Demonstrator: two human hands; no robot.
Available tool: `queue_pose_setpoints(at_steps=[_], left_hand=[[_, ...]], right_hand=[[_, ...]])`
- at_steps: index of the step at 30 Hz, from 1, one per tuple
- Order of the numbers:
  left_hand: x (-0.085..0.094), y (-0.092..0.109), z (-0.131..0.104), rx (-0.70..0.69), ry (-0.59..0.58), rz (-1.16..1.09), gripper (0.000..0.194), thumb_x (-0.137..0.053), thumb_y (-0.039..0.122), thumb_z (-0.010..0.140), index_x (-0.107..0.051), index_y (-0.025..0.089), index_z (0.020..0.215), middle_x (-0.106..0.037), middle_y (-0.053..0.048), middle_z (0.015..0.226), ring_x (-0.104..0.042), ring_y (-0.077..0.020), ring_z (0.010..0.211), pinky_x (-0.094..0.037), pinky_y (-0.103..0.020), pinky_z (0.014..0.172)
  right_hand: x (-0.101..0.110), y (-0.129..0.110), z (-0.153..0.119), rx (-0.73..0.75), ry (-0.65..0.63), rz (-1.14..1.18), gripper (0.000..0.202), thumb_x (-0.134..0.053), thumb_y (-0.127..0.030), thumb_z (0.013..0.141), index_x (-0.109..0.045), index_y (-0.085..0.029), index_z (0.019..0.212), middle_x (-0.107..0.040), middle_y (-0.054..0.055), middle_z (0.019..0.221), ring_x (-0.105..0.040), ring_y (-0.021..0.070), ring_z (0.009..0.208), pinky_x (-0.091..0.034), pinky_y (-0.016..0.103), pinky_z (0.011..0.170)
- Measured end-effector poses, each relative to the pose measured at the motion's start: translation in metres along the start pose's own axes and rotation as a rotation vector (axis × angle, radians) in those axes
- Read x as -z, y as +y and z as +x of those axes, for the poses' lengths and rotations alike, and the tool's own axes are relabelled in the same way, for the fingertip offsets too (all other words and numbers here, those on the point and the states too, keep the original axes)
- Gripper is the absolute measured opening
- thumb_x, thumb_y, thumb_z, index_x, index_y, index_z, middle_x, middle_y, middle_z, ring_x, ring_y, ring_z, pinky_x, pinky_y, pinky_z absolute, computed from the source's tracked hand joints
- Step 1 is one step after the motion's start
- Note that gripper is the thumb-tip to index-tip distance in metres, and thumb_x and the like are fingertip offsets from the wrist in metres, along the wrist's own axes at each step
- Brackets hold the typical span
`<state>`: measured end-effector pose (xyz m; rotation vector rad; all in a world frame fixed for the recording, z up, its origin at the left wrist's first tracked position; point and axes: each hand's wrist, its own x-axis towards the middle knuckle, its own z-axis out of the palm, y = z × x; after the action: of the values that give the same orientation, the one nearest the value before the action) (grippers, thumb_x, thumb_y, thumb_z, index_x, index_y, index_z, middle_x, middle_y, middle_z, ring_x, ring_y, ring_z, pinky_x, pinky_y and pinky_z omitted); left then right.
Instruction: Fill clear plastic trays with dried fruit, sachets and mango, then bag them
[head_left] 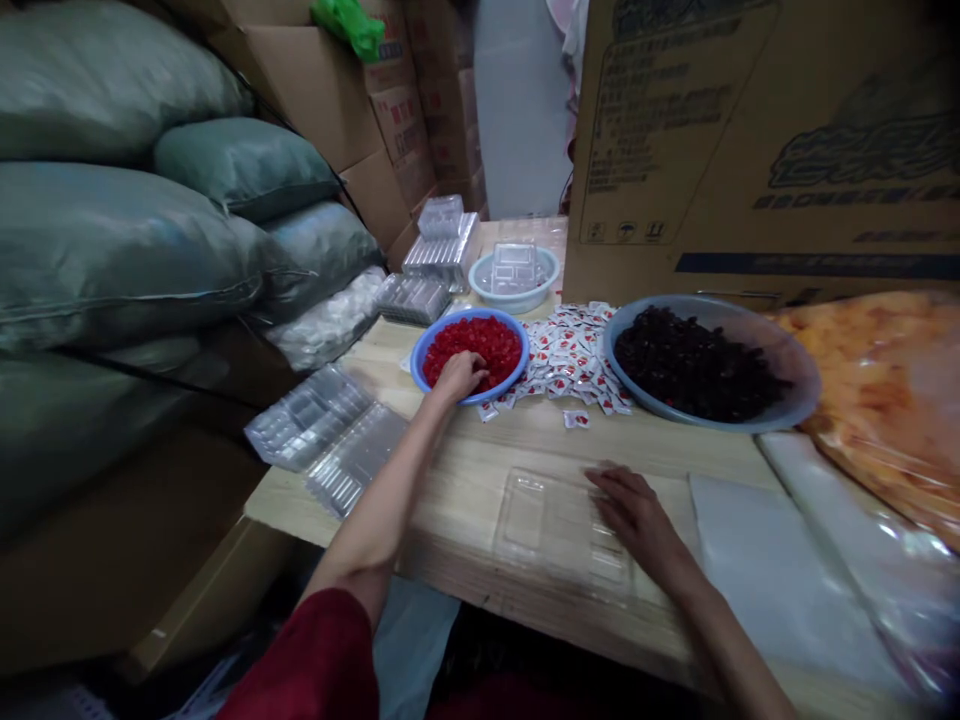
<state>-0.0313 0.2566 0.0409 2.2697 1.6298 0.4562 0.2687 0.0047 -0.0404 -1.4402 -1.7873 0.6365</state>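
Packed room, pale wooden table (465,460), listed left to right

Far left: plump sacks (112,240), piled. Behind them, cartons (307,90).

Table, left edge: a stack of clear cases (307,425), the nearest parts overhanging. Further back, more stacks (442,255).

Blue bowl (415,366): well filled with red pieces (480,338). Left hand (460,377) inside at the near side, fingers bent, tips down among the pieces; whether they grip one, cannot tell.

Pale bowl (517,301), behind: holds clear plastic items, one standing up.

Packets (570,345): a printed heap between the blue bowl and the large bowl, one lying loose in front.

Tray (525,515): clear, flat on the table near its front edge. Right hand (630,510) at its far right part, fingers extended, a little apart, blurred; nothing seen in their grasp, contact with the tray unclear.

Large bowl (804,385): dark pieces (694,365), heaped. Big carton (675,150) upright behind.

Far right: white sheets (757,550); a bag (885,390) of orange goods.

Progress, as judged: early for this tray, with no red pieces, dark pieces or packets visible in it; ample stock remains.
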Motion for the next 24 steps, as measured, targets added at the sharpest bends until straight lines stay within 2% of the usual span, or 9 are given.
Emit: queue_pose_setpoints(at_steps=[3, 7, 9, 12, 14, 15, 18, 21, 24], left_hand=[[-0.011, -0.001, 0.016, 0.002, -0.085, 0.022, 0.003, -0.071, 0.021, 0.077, -0.071, 0.017, 0.076, -0.073, -0.008, 0.084, -0.066, -0.0219, 0.083, -0.049, -0.031, 0.079], [-0.012, -0.001, 0.014, -0.01, -0.049, 0.023, 0.009, -0.063, 0.024, 0.084, -0.069, 0.018, 0.082, -0.072, -0.008, 0.084, -0.066, -0.0231, 0.082, -0.048, -0.033, 0.079], [-0.009, -0.003, 0.009, -0.014, 0.057, -0.003, 0.015, -0.056, 0.025, 0.088, -0.068, 0.019, 0.095, -0.073, -0.009, 0.093, -0.066, -0.0235, 0.088, -0.048, -0.034, 0.084], [-0.008, -0.005, 0.002, -0.024, 0.294, -0.128, 0.026, -0.053, 0.026, 0.089, -0.065, 0.02, 0.111, -0.073, -0.008, 0.101, -0.066, -0.0236, 0.093, -0.049, -0.037, 0.09], [-0.01, -0.004, -0.004, -0.037, 0.413, -0.253, 0.026, -0.056, 0.029, 0.088, -0.068, 0.02, 0.109, -0.072, -0.007, 0.099, -0.066, -0.0225, 0.091, -0.05, -0.037, 0.09], [-0.011, -0.002, -0.008, -0.037, 0.449, -0.317, 0.025, -0.058, 0.031, 0.087, -0.069, 0.02, 0.106, -0.072, -0.007, 0.097, -0.065, -0.0215, 0.088, -0.05, -0.036, 0.088], [-0.013, 0.013, -0.028, -0.002, 0.525, -0.548, 0.023, -0.065, 0.034, 0.083, -0.069, 0.019, 0.1, -0.068, -0.004, 0.088, -0.062, -0.0171, 0.078, -0.051, -0.031, 0.079], [-0.017, 0.038, -0.062, 0.031, 0.502, -0.761, 0.024, -0.07, 0.032, 0.08, -0.066, 0.018, 0.1, -0.064, -0.001, 0.085, -0.059, -0.0137, 0.075, -0.049, -0.026, 0.073], [-0.027, 0.065, -0.102, 0.042, 0.379, -0.876, 0.022, -0.071, 0.031, 0.08, -0.063, 0.02, 0.097, -0.061, 0.001, 0.082, -0.057, -0.0125, 0.073, -0.047, -0.024, 0.069]], right_hand=[[0.017, -0.015, -0.001, -0.072, 0.065, 0.019, 0.031, -0.054, -0.037, 0.096, -0.071, -0.024, 0.119, -0.065, 0.011, 0.12, -0.058, 0.0273, 0.117, -0.048, 0.047, 0.102], [0.057, -0.034, 0.022, -0.098, 0.196, 0.009, 0.028, -0.051, -0.036, 0.098, -0.072, -0.023, 0.111, -0.069, 0.009, 0.113, -0.064, 0.0243, 0.107, -0.052, 0.04, 0.093], [0.08, -0.031, 0.044, -0.097, 0.362, -0.02, 0.027, -0.051, -0.035, 0.097, -0.072, -0.022, 0.107, -0.071, 0.009, 0.106, -0.066, 0.0231, 0.099, -0.053, 0.037, 0.088], [0.113, -0.007, 0.089, -0.104, 0.562, -0.111, 0.026, -0.054, -0.031, 0.094, -0.072, -0.018, 0.107, -0.073, 0.009, 0.101, -0.068, 0.0227, 0.09, -0.053, 0.037, 0.083], [0.126, 0.019, 0.122, -0.174, 0.48, -0.225, 0.019, -0.06, -0.022, 0.086, -0.075, -0.015, 0.094, -0.074, 0.01, 0.092, -0.067, 0.0224, 0.082, -0.053, 0.036, 0.08], [0.128, 0.031, 0.137, -0.243, 0.373, -0.258, 0.014, -0.063, -0.016, 0.081, -0.076, -0.015, 0.087, -0.074, 0.008, 0.085, -0.067, 0.0212, 0.079, -0.052, 0.035, 0.08], [0.118, 0.061, 0.17, -0.308, 0.254, -0.256, 0.015, -0.069, -0.002, 0.065, -0.072, -0.016, 0.069, -0.069, 0.002, 0.067, -0.062, 0.0161, 0.067, -0.05, 0.03, 0.075], [0.103, 0.076, 0.181, -0.348, 0.23, -0.233, 0.018, -0.067, 0.004, 0.063, -0.069, -0.014, 0.065, -0.065, 0.0, 0.063, -0.059, 0.013, 0.065, -0.048, 0.028, 0.076], [0.101, 0.084, 0.178, -0.386, 0.238, -0.195, 0.014, -0.069, 0.0, 0.065, -0.065, -0.013, 0.064, -0.063, 0.0, 0.063, -0.057, 0.0126, 0.066, -0.047, 0.029, 0.077]])
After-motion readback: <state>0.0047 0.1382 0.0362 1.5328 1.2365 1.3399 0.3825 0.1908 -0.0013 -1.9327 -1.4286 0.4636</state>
